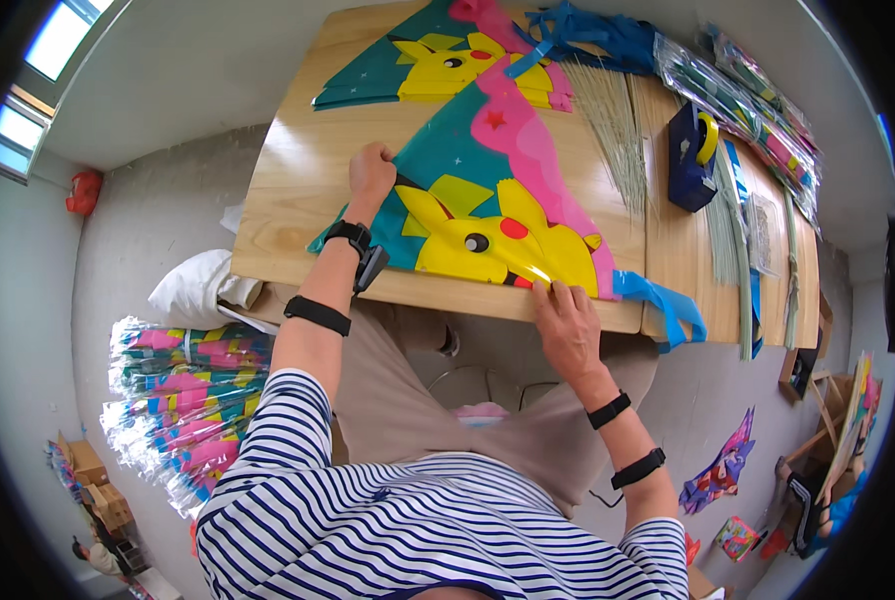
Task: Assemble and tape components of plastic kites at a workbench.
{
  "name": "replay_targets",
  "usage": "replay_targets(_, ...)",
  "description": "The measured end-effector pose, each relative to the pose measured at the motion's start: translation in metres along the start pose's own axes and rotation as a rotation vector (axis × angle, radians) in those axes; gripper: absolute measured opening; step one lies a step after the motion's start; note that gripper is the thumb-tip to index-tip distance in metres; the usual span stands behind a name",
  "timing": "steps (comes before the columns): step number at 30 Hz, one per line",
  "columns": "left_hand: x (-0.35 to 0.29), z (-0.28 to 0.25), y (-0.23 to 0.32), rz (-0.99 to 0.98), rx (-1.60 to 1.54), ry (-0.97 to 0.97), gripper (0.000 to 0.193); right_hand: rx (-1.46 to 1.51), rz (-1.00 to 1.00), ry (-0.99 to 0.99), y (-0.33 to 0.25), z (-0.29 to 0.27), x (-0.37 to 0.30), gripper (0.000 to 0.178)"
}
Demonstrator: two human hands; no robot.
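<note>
A folded kite (513, 150) of shiny printed sheet lies at the near edge of the wooden table, teal on the left, pink on the right, with a yellow cartoon animal. My left hand (373, 172) is closed in a fist at its left edge; what lies inside the fist is mostly hidden. At the near edge, my right hand (568, 318) has its fingertips together on the sheet; its thumb is hidden. Right of this hand, a blue ribbon tail (668, 305) hangs over the table edge. Farther back lies a second kite (368, 75) with the same print.
Thin pale sticks (608, 125), a blue tape dispenser (690, 165) with yellow tape and bagged kites (738, 105) lie on the table's right side. Blue ribbons (598, 35) are heaped at the back. Wrapped kites (183, 390) are stacked at my left, beside white cloth (193, 290).
</note>
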State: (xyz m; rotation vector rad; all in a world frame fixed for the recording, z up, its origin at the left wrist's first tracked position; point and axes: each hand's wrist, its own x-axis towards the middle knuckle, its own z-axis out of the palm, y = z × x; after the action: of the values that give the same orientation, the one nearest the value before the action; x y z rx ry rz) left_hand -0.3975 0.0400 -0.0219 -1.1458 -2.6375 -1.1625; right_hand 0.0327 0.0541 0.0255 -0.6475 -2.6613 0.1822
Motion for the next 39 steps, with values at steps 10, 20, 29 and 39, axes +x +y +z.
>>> replay_targets(10, -0.008, -0.013, 0.022, 0.08, 0.331, -0.018, 0.022, -0.073, 0.025, -0.074, -0.003, 0.008, -0.007, 0.072)
replay_targets(20, -0.087, -0.02, 0.075, 0.574, 0.243, -0.086, 0.03, 0.042, 0.016, -0.064, 0.0, 0.024, -0.015, 0.079)
replay_targets(29, -0.165, -0.002, 0.095, 0.572, 0.275, -0.386, 0.074, 0.041, 0.027, -0.053, -0.003, 0.027, -0.018, 0.091)
replay_targets(39, -0.166, 0.003, 0.089, 0.598, 0.292, -0.368, 0.075, -0.088, 0.15, -0.046, 0.003, 0.012, -0.032, 0.092)
